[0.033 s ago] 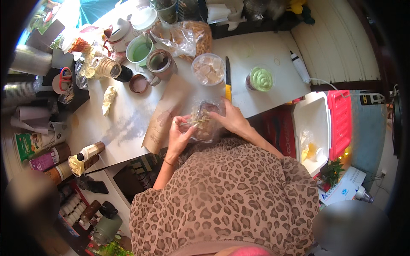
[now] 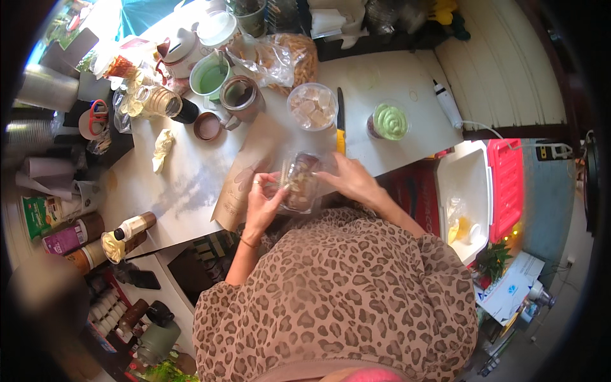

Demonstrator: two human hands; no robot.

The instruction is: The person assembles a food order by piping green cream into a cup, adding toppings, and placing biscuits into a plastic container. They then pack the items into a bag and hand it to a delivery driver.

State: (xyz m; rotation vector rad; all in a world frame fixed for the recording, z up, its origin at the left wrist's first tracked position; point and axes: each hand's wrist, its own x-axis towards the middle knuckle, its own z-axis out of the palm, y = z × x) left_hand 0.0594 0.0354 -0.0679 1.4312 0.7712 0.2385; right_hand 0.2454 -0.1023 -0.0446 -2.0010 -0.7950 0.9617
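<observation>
A small clear plastic container (image 2: pixel 300 198) with brown food and pale pieces in it is low between my hands, at the table's front edge. My left hand (image 2: pixel 262 202), with a ring on one finger, has its thumb and forefinger closed at the container's left side. From the right, my right hand (image 2: pixel 351 181) grips the other side, its fingertips slightly blurred. Under and left of the container lies a brown paper sheet (image 2: pixel 237 191). Beyond it stands a tub of pale cubes (image 2: pixel 312 107), beside a yellow-handled knife (image 2: pixel 341 137).
A cup topped with a green swirl (image 2: pixel 389 121) stands right on the table (image 2: pixel 184 207). Further left are a brown jar (image 2: pixel 242 99), its lid (image 2: pixel 207 127), a green-lined pitcher (image 2: pixel 209 75) and a crumpled wrapper (image 2: pixel 163 151). An open cooler (image 2: pixel 463 197) with a red lid sits at lower right.
My right hand has shifted slightly to the right. A thin yellowish strand seen between the fingers before is less distinct now. The view has shifted a little.
</observation>
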